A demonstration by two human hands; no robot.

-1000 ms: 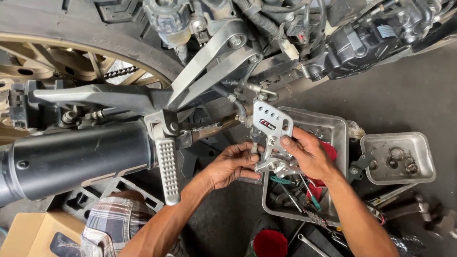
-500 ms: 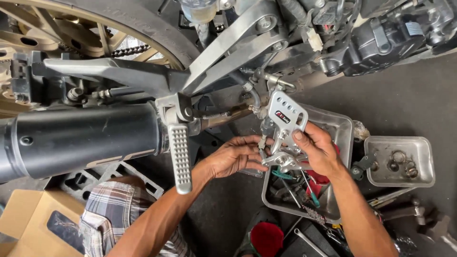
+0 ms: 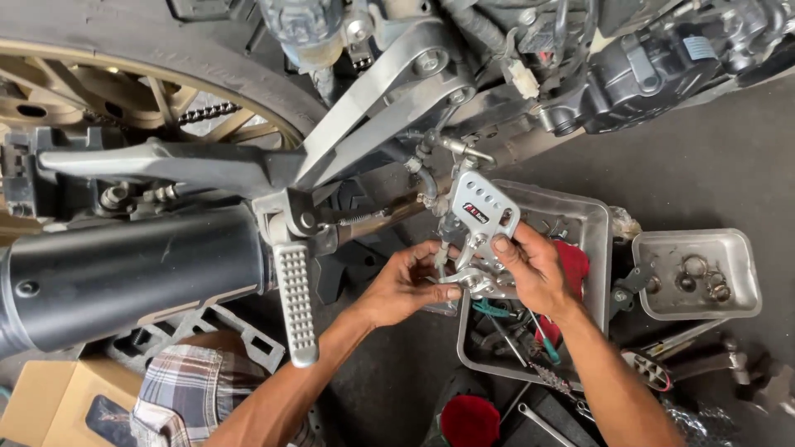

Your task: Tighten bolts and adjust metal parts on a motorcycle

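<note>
1. Two hands hold one silver drilled metal bracket plate (image 3: 483, 217) just below the motorcycle's frame, above the near-left corner of a large rectangular metal tray (image 3: 598, 240) of tools.
2. Right hand (image 3: 530, 269): thumb and fingers are clamped on the plate's lower right edge.
3. Left hand (image 3: 406, 281): fingertips are pinched on the small silver fitting (image 3: 468, 280) at the plate's bottom; what exactly they grip is hard to make out.
4. Left of the hands, a ribbed silver footpeg (image 3: 296, 302) hangs down beside the black cylindrical exhaust pipe (image 3: 132, 277).
5. Right of the large tray, a smaller metal tray (image 3: 741, 277) holds rings and clips.
6. Near the tray's near edge lies a red round cap (image 3: 469, 420).
</note>
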